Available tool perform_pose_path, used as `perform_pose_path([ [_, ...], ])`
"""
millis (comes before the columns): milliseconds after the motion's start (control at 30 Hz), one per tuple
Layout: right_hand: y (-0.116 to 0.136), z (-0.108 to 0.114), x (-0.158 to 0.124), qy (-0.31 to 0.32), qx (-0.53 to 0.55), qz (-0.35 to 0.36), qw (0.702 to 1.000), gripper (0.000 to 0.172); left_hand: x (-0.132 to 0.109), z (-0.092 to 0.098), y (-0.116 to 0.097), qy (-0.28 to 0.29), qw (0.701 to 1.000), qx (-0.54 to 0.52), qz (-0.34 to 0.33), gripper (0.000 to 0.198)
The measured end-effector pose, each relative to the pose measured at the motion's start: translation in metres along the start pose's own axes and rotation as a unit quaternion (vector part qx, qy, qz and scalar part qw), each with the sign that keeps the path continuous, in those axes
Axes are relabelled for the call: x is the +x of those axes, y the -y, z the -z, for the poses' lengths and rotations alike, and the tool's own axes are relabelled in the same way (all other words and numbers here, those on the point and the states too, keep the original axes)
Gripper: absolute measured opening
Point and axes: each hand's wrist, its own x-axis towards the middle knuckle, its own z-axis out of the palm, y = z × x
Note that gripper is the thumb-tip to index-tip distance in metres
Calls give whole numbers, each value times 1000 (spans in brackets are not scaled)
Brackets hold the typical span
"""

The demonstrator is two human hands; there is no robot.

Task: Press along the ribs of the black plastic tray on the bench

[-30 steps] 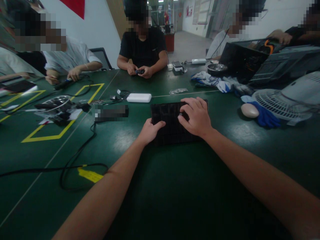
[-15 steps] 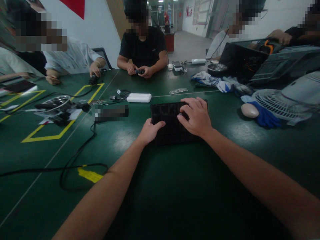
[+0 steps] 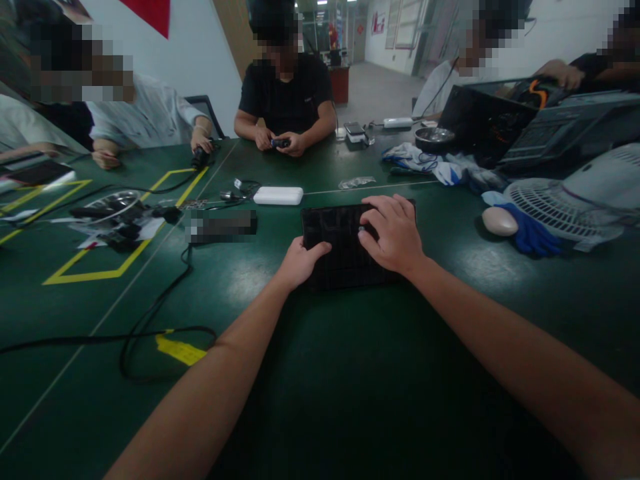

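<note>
A flat black rectangular panel (image 3: 343,257), with faint rectangular outlines across its dark face, lies in front of me on the green table. My left hand (image 3: 303,260) grips its left edge, thumb on top and the other fingers mostly hidden. Over the panel's right half, my right hand (image 3: 395,233) is curled, with thumb and forefinger pinched around a tiny pale object (image 3: 361,229) too small to name. The rest of the right fingers reach toward the far edge.
Left of the panel are a white power bank (image 3: 278,195), black cables (image 3: 150,310), a yellow tag (image 3: 180,349) and a metal bowl (image 3: 117,203). A computer mouse (image 3: 500,221), blue glove (image 3: 537,230) and fan (image 3: 550,210) lie right. Co-workers sit around the table (image 3: 330,387).
My right thumb has shifted slightly to the right over the panel; my left hand stays put. A co-worker's hand at the far left has slid a black object a little to the right.
</note>
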Motion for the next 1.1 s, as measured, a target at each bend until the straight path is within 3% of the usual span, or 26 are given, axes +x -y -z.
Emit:
perform_pose_path([
  [1100, -1, -1, -1, -1, -4, 5, 1000, 13, 0, -1, 0, -4, 1000, 3, -2, 32],
])
